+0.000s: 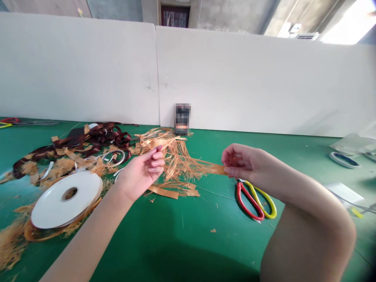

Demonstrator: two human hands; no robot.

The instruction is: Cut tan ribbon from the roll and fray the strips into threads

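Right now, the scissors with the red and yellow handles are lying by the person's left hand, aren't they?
Not the left hand. The head view shows the scissors with the red and yellow handles lying by the person's right hand, on the green mat.

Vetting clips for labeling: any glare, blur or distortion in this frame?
Head view: the bright opening at upper right is blown out; wide-angle distortion bows the white partition; a pixelated block covers the upright object; a dark shadow lies across the green mat.

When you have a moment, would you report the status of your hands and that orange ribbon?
Right hand pinching frayed orange ribbon; left hand at its strands. Red-and-yellow scissors nearby.
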